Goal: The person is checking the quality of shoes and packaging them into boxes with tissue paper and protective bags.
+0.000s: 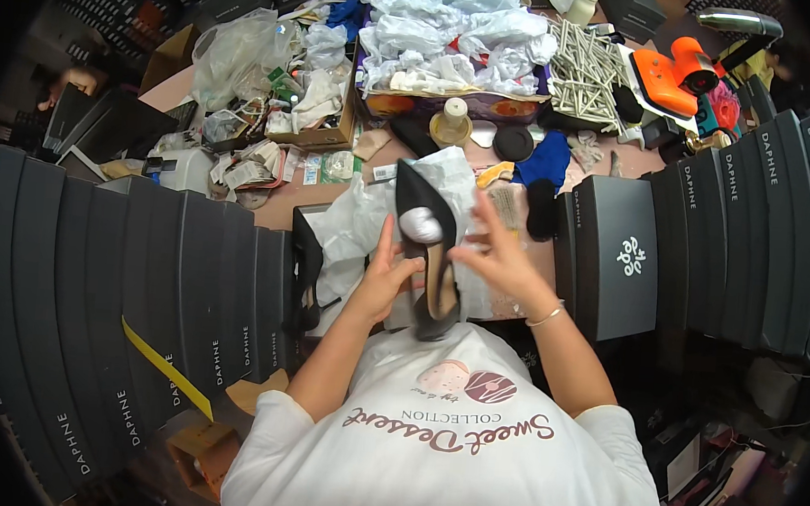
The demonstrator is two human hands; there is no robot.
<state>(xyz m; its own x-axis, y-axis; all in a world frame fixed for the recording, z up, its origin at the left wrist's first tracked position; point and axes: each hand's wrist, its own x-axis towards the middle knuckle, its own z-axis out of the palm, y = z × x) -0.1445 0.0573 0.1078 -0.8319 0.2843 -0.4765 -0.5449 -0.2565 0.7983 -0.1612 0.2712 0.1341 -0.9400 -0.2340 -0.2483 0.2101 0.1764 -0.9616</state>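
Note:
A black pointed-toe shoe stands toe-up in front of me, with a white wad of stuffing in its opening and a tan insole showing below. On its left side, my left hand grips the shoe, thumb on the near face and the other fingers partly hidden. My right hand is at the shoe's right edge, fingers spread and slightly blurred; whether it touches the shoe is hard to tell. Crumpled white tissue paper lies behind. A second black shoe lies to the left, beside the tissue.
Dark shoeboxes line the left, and more shoeboxes stand at the right. Behind are a carton of white plastic wads, a heap of pale sticks, an orange tool, a blue cloth and a capped bottle.

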